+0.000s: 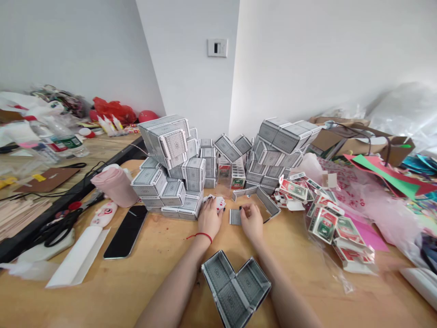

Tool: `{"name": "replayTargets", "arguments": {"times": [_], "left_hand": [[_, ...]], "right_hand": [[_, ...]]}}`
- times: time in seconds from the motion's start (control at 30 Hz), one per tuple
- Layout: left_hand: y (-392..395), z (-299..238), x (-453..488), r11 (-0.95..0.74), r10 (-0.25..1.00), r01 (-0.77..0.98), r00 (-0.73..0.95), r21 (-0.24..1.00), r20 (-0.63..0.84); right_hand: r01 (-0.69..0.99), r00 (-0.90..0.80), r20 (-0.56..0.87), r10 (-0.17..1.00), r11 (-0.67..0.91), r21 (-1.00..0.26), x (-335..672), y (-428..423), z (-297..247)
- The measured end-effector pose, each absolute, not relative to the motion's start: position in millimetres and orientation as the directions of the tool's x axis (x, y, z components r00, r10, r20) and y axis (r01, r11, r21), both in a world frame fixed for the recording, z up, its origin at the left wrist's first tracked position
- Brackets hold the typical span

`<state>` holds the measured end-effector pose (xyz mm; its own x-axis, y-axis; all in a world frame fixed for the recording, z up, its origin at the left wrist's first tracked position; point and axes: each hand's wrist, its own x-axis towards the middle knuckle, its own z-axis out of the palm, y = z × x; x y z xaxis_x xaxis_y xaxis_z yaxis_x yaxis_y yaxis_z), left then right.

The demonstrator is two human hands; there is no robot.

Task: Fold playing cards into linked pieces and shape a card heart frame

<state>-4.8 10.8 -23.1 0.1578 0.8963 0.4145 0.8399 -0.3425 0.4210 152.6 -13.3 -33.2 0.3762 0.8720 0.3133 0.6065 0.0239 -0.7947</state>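
A person works playing cards at a wooden surface, apparently readying a single piece. Center frame, the left hand lies fingers extended over face-up cards; the right hand curls at a flat gray-backed card (whether pinching, one cannot tell). Its visible end points left, long axis seemingly crosswise; the next move likely calls for careful edge grip.

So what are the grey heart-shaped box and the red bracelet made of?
Heart-shaped box: probably playing cards, smooth, maybe slightly shiny; its panels show card-back patterns.
Red bracelet: likely cord, looking matte; it's thin with a loose end.
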Motion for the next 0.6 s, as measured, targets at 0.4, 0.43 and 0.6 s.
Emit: {"name": "replayTargets", "arguments": {"times": [0.4,0.43,0.6], "left_hand": [[0.7,-7.0,-3.6,-0.281,0.910,0.869,0.106,0.408,0.400],[0.8,-6.8,-4.0,-0.307,0.900,0.856,0.119,0.416,0.418],[3.7,-8.5,-4.2,-0.408,0.869,0.798,0.190,0.444,0.458]], "right_hand": [[0.411,0.310,0.182,0.933,0.041,-0.911,146.6,-18.3,-26.2],[0.418,0.304,0.184,0.935,0.043,-0.908,146.4,-18.8,-25.7],[0.425,0.290,0.204,0.935,0.065,-0.903,145.8,-18.9,-24.5]]}}
